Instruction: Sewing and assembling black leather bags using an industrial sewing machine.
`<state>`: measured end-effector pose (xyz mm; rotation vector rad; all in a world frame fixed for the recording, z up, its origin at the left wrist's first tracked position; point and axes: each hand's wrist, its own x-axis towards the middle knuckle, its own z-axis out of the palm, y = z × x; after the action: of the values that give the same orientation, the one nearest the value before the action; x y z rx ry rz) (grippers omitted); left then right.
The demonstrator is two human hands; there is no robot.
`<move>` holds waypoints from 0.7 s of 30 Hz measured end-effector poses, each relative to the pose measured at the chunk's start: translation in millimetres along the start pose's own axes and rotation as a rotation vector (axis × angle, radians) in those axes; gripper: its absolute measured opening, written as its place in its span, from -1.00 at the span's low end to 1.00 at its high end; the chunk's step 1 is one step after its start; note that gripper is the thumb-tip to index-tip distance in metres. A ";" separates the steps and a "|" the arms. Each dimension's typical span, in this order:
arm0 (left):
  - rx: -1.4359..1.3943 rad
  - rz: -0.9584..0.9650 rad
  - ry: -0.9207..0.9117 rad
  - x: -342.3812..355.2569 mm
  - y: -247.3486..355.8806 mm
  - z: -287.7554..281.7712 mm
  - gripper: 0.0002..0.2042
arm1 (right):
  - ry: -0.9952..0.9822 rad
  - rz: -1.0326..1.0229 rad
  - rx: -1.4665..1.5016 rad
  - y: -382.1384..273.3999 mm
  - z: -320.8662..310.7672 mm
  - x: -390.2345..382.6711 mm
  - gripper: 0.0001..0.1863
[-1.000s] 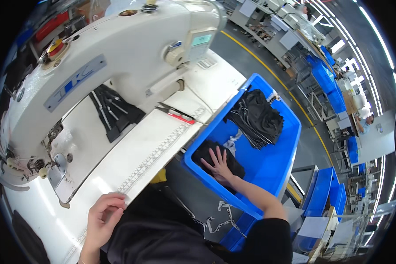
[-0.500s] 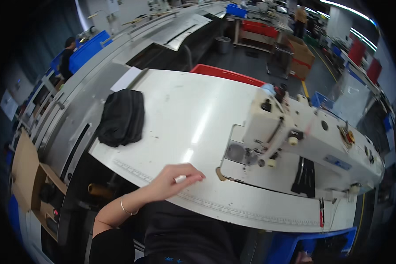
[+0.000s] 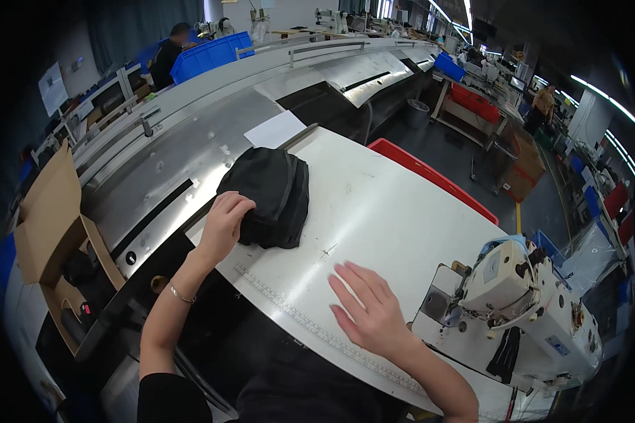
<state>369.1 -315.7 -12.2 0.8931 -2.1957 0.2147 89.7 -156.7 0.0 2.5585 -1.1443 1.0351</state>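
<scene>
A stack of black fabric pieces (image 3: 267,190) lies on the left part of the white sewing table (image 3: 381,211). My left hand (image 3: 224,222) is at its near left edge, fingers curled closed on the fabric. Over the bare tabletop to the right of the stack, my right hand (image 3: 370,310) is open, fingers spread and holding nothing. Farther right stands the sewing machine (image 3: 508,282), with a black strip (image 3: 502,356) beside its arm. A white sheet (image 3: 271,127) lies just behind the stack.
An open cardboard box (image 3: 49,225) holding dark items is at left, beside a metal rail counter (image 3: 134,204). A red bin (image 3: 437,180) sits behind the table. A co-worker in black (image 3: 166,60) is by a blue crate (image 3: 208,53); another person (image 3: 542,106) stands at back right.
The view has swung left from the blue bin. My left hand moved from the table edge up to the fabric stack. My right hand left the bin and is now over the tabletop.
</scene>
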 end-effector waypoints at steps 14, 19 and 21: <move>0.077 -0.342 -0.406 4.1 -41.3 55.8 -0.51 | 0.907 0.669 1.400 131.7 10.1 121.2 -0.61; 0.055 -0.387 -0.505 44.0 -39.8 55.6 -0.62 | 0.509 0.732 0.601 97.5 -90.6 87.3 -0.69; 0.209 -0.246 -0.481 44.4 -39.0 48.7 -0.72 | 0.089 0.721 0.405 66.7 -69.0 62.3 -0.68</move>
<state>345.3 -388.1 -20.5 1.4431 -2.4969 0.1184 35.3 -213.2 83.2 2.3462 -2.0908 1.6479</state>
